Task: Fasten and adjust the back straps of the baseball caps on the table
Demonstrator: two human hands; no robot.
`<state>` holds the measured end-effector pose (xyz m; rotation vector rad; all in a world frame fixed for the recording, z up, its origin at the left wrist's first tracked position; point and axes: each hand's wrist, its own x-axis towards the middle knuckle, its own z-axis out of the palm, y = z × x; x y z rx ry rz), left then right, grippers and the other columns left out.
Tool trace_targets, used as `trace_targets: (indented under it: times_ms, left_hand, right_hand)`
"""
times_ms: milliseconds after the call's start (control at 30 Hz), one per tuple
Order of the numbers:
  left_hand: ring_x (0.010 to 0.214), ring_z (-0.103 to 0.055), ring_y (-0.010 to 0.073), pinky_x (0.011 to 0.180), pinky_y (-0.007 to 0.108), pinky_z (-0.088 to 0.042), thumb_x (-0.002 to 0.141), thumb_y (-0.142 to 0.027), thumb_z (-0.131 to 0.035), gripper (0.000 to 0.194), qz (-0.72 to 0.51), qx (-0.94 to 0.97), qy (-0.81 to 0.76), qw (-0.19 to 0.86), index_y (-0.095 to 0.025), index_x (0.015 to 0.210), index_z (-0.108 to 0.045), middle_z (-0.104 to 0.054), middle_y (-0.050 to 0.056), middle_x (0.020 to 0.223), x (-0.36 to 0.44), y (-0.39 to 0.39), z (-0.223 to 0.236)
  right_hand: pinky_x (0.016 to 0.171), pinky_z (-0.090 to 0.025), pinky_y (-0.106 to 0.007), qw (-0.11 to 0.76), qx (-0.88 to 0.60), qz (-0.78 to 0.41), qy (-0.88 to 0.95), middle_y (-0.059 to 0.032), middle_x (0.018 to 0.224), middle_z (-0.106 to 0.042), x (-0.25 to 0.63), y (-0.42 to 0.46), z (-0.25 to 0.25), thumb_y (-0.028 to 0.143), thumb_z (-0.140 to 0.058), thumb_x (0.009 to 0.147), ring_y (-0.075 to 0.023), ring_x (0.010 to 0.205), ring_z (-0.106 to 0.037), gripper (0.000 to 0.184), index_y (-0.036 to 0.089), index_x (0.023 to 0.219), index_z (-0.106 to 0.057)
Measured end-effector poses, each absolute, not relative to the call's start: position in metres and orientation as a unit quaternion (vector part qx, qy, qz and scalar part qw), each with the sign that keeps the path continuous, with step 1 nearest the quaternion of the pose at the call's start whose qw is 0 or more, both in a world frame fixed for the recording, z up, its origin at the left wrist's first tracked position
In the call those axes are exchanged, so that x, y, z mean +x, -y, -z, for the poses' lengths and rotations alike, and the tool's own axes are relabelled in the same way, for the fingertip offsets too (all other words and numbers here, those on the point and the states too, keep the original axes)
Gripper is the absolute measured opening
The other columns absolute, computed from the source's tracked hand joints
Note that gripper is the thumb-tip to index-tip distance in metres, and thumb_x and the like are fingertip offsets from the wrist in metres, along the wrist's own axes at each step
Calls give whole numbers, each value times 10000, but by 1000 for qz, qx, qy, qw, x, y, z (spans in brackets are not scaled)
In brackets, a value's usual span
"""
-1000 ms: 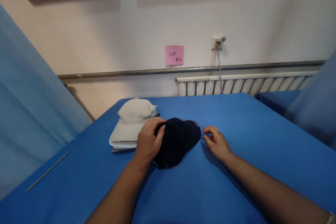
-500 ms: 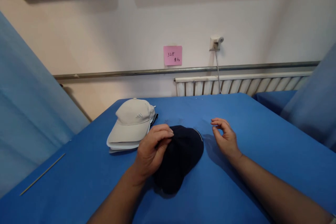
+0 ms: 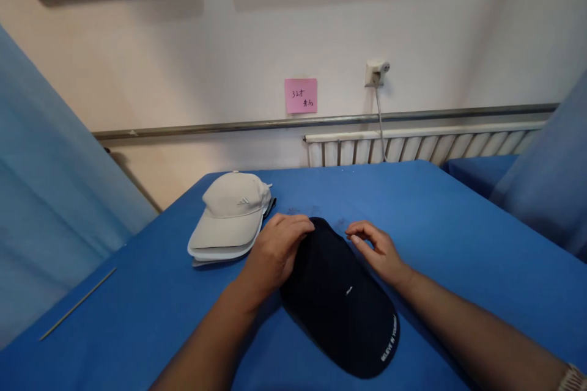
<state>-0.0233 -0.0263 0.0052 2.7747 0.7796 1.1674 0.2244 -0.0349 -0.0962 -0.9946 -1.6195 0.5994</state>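
One blue table [image 3: 435, 226] carries two caps. The dark cap [image 3: 342, 299] lies at its near middle, brim toward the camera. The pale cap [image 3: 229, 214] sits just left of the dark cap. The left hand [image 3: 275, 250] grips the dark cap's back edge; the right hand [image 3: 378, 250] rests beside it, fingers loosely curled, holding nothing.

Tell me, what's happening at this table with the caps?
A person is handling a dark cap lying on the blue table, its brim pointing toward them. The left hand rests on the cap's back edge, and the right hand touches its far right side. Beside it, to the left, sits a beige cap stacked on other caps, untouched.
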Motion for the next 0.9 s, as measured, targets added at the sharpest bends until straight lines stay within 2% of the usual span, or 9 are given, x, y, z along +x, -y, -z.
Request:
trace_targets:
  times_ms: [267,467,533,633,700,800,900]
  left_hand:
    - [1009,-618,189,902,382,-469,939,-106,-423,269,-382,890,-247,8,-217,1119,-589,-678,66,1103,13,3,-10]
    - [969,-641,172,877,351,-503,937,-217,-481,257,-463,795,-376,111,-220,1171,-585,-670,63,1120,1,-6,17]
    - [935,-651,184,843,353,-515,915,-261,-513,242,-468,761,-424,149,-202,1131,-604,-683,70,1078,-14,-8,26]
    - [839,-658,199,753,343,-525,877,-320,-548,224,-405,751,-483,198,-175,1016,-648,-702,69,962,-30,-12,33]
    - [811,-651,206,719,339,-517,855,-335,-567,237,-344,770,-495,211,-178,1006,-662,-701,69,937,-34,-13,34]
    - [871,-631,229,767,359,-496,822,-335,-607,236,-299,804,-481,181,-193,998,-674,-689,76,955,-31,-13,36]
    - [889,-607,231,800,366,-468,803,-281,-614,145,-282,825,-470,136,-193,902,-675,-669,68,920,-26,-12,39]
  right_hand:
    - [891,-480,-385,622,-444,-133,631,-87,1086,-608,230,38,88,284,-456,942,-224,1050,-577,177,223,1024,-600]
    - [852,-506,-400,601,-484,-151,618,-111,1132,-596,228,27,101,323,-485,916,-244,1075,-570,206,211,1054,-588]
    - [851,-508,-399,593,-496,-165,612,-111,1118,-604,228,24,106,341,-498,906,-243,1059,-579,210,204,1035,-593]
    - [837,-514,-389,570,-518,-203,604,-96,1090,-621,229,20,112,361,-530,881,-233,999,-604,223,206,1021,-606]
    - [817,-520,-386,555,-537,-228,593,-85,1065,-636,230,19,115,375,-552,863,-222,934,-622,240,207,1021,-618]
    - [800,-522,-385,547,-552,-250,578,-78,1021,-653,233,16,118,394,-567,849,-213,874,-631,249,200,988,-639]
    - [799,-520,-379,543,-541,-254,590,-83,1011,-652,235,14,119,404,-576,842,-224,912,-628,230,196,897,-659]
